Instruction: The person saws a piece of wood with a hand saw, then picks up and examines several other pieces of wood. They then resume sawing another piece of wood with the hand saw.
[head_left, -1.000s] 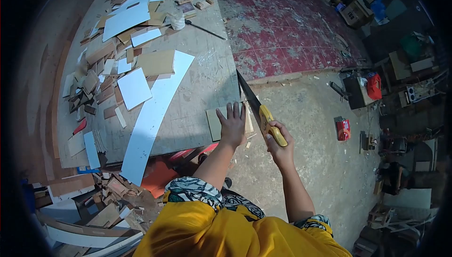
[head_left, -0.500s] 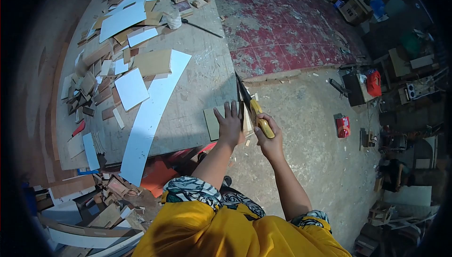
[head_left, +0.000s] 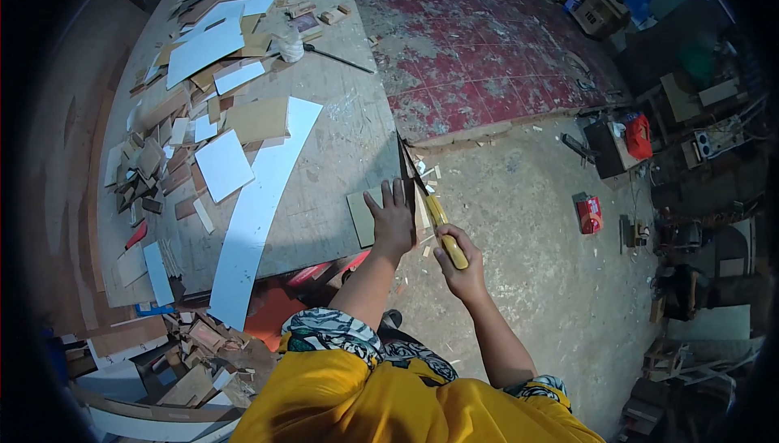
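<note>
My left hand (head_left: 392, 220) lies flat with its fingers spread on a small greenish board (head_left: 359, 217) at the table's right edge. Wrapped round the yellow handle of a saw (head_left: 453, 250) is my right hand (head_left: 462, 268). The saw's dark blade points away from me, beside the table edge and just right of the board. Pale wood shows between the board and the saw. A long white curved strip (head_left: 258, 224) lies on the table, left of my left hand.
The wooden table (head_left: 324, 175) carries scattered wood offcuts (head_left: 150, 171), white panels (head_left: 225, 169), a whitish roll (head_left: 290, 47) and a dark rod (head_left: 341, 60). More scraps (head_left: 195, 346) lie below left. A red box (head_left: 590, 214) stands on the floor. A person (head_left: 680, 290) is at far right.
My right hand and the saw handle have moved slightly down, toward my body. My left hand remains on the board. The whole view has shifted a little.
</note>
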`<action>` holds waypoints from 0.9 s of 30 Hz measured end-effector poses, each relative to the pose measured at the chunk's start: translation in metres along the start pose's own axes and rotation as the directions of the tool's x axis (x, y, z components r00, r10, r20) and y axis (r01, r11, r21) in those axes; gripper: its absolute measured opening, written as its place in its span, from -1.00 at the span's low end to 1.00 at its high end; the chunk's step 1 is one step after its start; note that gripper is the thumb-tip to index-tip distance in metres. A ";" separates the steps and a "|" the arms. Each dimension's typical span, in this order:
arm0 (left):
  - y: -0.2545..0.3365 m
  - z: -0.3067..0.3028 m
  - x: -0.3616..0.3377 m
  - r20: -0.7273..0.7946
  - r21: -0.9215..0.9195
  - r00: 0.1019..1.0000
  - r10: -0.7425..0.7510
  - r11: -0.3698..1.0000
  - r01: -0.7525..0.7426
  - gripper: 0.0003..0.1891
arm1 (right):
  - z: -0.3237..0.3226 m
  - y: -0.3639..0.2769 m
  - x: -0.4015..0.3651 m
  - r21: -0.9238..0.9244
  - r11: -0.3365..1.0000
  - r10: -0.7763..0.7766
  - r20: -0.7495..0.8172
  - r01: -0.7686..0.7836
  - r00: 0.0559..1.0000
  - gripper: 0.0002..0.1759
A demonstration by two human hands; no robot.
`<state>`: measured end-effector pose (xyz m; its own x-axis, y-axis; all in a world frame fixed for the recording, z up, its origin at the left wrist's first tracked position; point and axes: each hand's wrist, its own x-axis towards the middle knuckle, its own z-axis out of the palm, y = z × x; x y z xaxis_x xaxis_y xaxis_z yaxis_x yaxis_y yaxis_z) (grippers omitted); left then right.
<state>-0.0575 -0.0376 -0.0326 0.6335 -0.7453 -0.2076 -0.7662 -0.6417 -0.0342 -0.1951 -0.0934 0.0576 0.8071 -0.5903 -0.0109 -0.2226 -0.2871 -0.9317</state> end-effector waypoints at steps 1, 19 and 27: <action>0.000 0.000 0.000 -0.004 0.002 1.000 0.005 1.000 -0.005 -0.11 | 0.000 0.003 -0.002 -0.003 1.000 0.001 -0.007 -0.001 1.000 -0.62; 0.004 0.023 0.009 -0.141 -0.016 0.989 -0.041 0.999 0.039 0.05 | -0.036 -0.044 -0.050 0.144 0.957 0.255 0.007 -0.253 0.967 -0.66; 0.003 -0.005 0.000 0.013 -0.016 0.999 -0.032 0.999 0.033 -0.10 | -0.048 -0.058 -0.043 -0.100 0.992 0.081 0.054 -0.076 0.995 -0.65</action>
<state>-0.0596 -0.0406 -0.0282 0.6566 -0.7217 -0.2190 -0.7433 -0.6684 -0.0258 -0.2428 -0.0876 0.1294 0.8149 -0.5698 -0.1065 -0.3366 -0.3156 -0.8872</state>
